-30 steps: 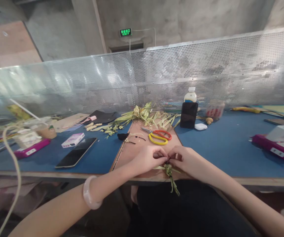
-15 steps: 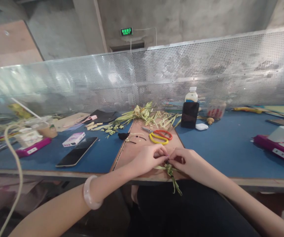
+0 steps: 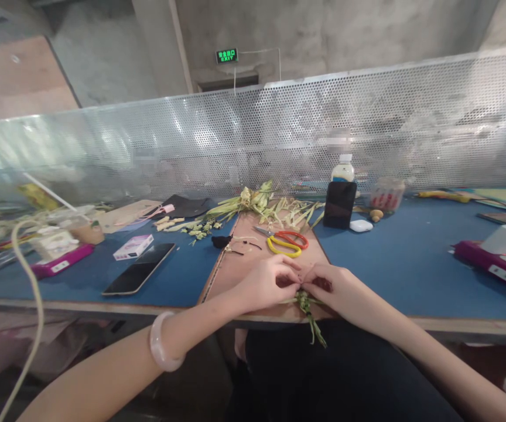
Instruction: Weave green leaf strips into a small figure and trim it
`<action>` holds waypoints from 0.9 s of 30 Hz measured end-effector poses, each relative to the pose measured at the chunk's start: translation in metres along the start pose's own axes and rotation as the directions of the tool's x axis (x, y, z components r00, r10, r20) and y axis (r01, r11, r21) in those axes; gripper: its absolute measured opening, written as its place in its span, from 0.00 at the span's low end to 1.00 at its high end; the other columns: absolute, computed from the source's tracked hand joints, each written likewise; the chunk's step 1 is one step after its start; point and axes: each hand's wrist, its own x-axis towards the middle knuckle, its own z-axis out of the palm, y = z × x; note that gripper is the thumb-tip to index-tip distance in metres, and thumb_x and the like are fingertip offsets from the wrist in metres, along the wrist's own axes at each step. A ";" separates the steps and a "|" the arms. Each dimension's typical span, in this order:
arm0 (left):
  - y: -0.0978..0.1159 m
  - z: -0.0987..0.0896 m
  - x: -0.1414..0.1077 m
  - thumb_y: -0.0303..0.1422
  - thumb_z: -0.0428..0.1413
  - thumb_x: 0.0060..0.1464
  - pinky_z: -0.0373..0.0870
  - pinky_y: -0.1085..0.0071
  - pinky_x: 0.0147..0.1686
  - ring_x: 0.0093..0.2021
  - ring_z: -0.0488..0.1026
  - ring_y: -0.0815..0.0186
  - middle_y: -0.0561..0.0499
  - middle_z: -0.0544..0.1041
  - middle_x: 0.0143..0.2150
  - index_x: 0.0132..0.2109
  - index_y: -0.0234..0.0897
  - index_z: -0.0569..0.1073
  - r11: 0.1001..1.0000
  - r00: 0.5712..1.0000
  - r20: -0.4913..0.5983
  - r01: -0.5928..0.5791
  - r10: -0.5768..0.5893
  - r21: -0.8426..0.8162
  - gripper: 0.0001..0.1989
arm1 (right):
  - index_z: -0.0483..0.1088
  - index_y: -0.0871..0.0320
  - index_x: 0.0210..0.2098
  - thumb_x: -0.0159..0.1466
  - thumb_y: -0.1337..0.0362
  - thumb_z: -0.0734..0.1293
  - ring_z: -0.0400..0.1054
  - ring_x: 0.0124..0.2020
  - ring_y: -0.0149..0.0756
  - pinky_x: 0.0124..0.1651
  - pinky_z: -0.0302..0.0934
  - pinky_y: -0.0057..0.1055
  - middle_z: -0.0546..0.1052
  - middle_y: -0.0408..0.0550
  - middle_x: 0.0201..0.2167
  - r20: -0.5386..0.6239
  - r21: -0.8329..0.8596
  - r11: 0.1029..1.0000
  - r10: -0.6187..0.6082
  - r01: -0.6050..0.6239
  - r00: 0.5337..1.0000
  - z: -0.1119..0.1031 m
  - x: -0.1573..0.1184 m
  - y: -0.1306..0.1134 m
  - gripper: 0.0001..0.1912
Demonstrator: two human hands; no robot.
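My left hand [image 3: 278, 281] and my right hand [image 3: 328, 285] meet at the near edge of the board, fingertips pinched and almost touching. Between and below them is a small knotted bundle of green plant strips [image 3: 304, 305], its tail hanging over the table edge. Its top end is hidden in my fingers. Pale strips stick out sideways beneath both hands. Just beyond lie scissors [image 3: 284, 249] with one yellow and one red-orange handle. A small black bundle [image 3: 221, 241] and short dark bits rest to the left of them.
Pale green husks [image 3: 257, 199] are heaped at the back against the perforated metal screen [image 3: 279, 135]. On the left are a phone [image 3: 141, 271], a small box [image 3: 133, 247] and a drink cup [image 3: 88, 231]. A black upright device [image 3: 339, 204] and a bottle [image 3: 343, 171] stand right of the husks.
My fingertips have drawn closer together at the top of the bundle, and the left fingers have curled lower. The bundle's tail has shifted very slightly. The scissors lie as before.
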 end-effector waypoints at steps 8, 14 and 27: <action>-0.006 0.001 0.000 0.28 0.54 0.48 0.63 0.69 0.48 0.44 0.69 0.66 0.46 0.71 0.45 0.34 0.35 0.75 1.000 1.000 0.026 -0.002 0.002 -0.013 0.06 | 0.71 0.55 0.30 0.59 0.62 0.60 0.66 0.28 0.32 0.32 0.56 0.27 0.74 0.42 0.27 -0.023 0.004 1.000 -0.002 0.002 1.000 0.001 0.002 0.000 0.09; -0.012 0.005 0.000 0.28 0.54 0.48 0.65 0.71 0.45 0.42 0.69 0.67 0.47 0.71 0.43 0.32 0.34 0.74 0.999 1.000 0.006 0.021 -0.021 -0.044 0.05 | 0.72 0.56 0.30 0.57 0.65 0.59 0.66 0.27 0.32 0.31 0.55 0.26 0.75 0.43 0.27 -0.034 -0.053 0.999 -0.010 0.008 0.999 0.002 0.004 0.001 0.09; -0.011 0.003 0.002 0.30 0.53 0.50 0.66 0.72 0.41 0.41 0.70 0.66 0.47 0.73 0.41 0.32 0.33 0.73 0.980 0.993 0.070 0.109 -0.098 -0.169 0.05 | 0.69 0.58 0.24 0.53 0.64 0.62 0.64 0.22 0.31 0.25 0.52 0.25 0.73 0.43 0.21 -0.026 -0.144 0.987 0.075 -0.078 0.997 0.002 0.011 -0.001 0.06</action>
